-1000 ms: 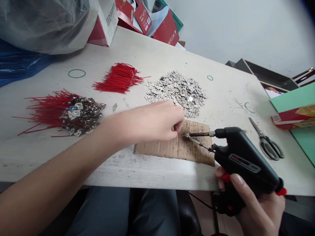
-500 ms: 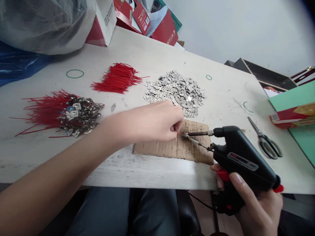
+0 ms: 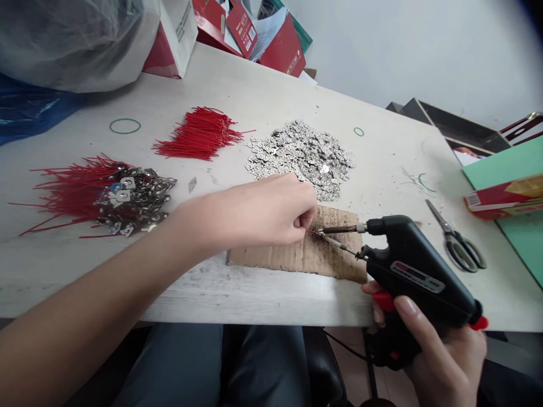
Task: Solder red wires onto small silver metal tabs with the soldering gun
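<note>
My left hand is closed in a pinch on a short red wire, whose end meets a small metal piece at the soldering tip. In my right hand is a black soldering gun with a red trigger. Its tip and the thin solder feed tube come together just off my left fingers, over a scorched piece of cardboard. Behind my left hand lies a heap of small silver metal tabs. A bundle of red wires sits farther left. Wires with tabs attached are piled beside my left forearm.
Scissors lie to the right of the cardboard. A red box rests on a green surface at the right edge. Plastic bags and cartons stand at the back left. Green rubber bands lie on the table.
Both hands and the soldering gun hold nearly the same position. The view has shifted very slightly, and the table items appear a little farther left.
</note>
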The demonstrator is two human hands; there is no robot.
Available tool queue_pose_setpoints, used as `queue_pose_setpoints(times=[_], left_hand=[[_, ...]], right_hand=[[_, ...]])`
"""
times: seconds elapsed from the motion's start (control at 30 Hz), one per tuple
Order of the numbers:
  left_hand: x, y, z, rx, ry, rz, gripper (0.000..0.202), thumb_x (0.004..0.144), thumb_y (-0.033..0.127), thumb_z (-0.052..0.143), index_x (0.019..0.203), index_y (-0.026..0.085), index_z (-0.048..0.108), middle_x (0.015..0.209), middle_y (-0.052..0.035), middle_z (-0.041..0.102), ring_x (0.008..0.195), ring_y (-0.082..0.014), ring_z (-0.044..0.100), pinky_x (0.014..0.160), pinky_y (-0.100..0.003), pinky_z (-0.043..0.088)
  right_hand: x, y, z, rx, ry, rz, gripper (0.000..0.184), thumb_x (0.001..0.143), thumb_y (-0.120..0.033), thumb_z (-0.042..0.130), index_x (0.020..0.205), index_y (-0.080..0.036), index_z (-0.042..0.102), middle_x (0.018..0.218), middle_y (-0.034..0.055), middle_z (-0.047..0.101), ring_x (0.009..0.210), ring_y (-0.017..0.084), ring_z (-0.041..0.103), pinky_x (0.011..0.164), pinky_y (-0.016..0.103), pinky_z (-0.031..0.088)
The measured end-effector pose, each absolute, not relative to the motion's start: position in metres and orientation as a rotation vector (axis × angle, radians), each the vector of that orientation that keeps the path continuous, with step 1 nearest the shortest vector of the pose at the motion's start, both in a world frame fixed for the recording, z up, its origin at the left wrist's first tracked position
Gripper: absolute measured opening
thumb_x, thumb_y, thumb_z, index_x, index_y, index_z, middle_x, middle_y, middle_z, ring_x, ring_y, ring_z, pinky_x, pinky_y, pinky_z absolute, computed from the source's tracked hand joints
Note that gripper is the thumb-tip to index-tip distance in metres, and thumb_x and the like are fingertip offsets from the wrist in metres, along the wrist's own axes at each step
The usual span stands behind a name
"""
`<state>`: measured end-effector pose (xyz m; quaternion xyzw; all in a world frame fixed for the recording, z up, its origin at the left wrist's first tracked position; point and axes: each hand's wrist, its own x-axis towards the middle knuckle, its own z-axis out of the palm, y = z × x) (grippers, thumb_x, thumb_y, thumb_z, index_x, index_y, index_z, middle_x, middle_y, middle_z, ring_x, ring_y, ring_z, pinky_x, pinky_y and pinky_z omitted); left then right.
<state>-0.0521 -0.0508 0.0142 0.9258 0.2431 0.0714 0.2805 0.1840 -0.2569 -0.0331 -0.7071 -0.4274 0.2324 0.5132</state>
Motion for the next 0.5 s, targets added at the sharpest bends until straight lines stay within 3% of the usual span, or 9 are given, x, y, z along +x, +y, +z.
queue_pose_setpoints(times=[0.5], left_hand=[[-0.0505, -0.0529, 0.0154, 2.471, 0.677, 0.179, 0.018, 0.083, 0.013, 0.057, 0.073, 0.019, 0.071, 0.062, -0.0006, 0.061, 0.056, -0.0121, 0.05, 0.056, -0.032, 0.028]], right_hand=[[0.181, -0.2566, -0.0319, -1.726, -1.014, 0.535, 0.03, 0.088, -0.043, 0.082, 0.093, -0.014, 0.081, 0.089, 0.0119, 0.079, 0.06, 0.023, 0.067, 0.054, 0.034, 0.053]])
